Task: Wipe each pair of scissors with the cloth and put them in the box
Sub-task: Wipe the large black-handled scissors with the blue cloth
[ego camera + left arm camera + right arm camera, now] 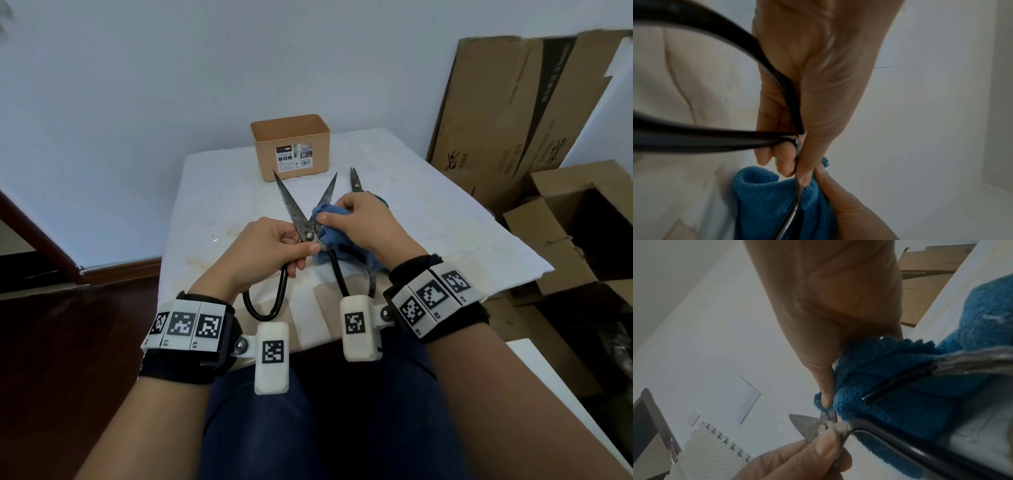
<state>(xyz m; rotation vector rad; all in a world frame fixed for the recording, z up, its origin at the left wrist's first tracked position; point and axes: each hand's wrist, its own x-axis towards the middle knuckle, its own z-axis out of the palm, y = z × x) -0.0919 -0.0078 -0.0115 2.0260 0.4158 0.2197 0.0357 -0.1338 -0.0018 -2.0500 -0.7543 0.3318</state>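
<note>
Black-handled scissors, blades spread in a V and spotted with rust, held above the tabletop in front of me. My left hand pinches them at the pivot, thumb on top, fingers curled beneath. My right hand grips the blue cloth, pressing it round the right blade just beyond the pivot. A second pair of scissors lies on the tabletop behind my right hand. The tan box stands upright at the far edge, well apart. Flattened cardboard leans on the wall at right.
</note>
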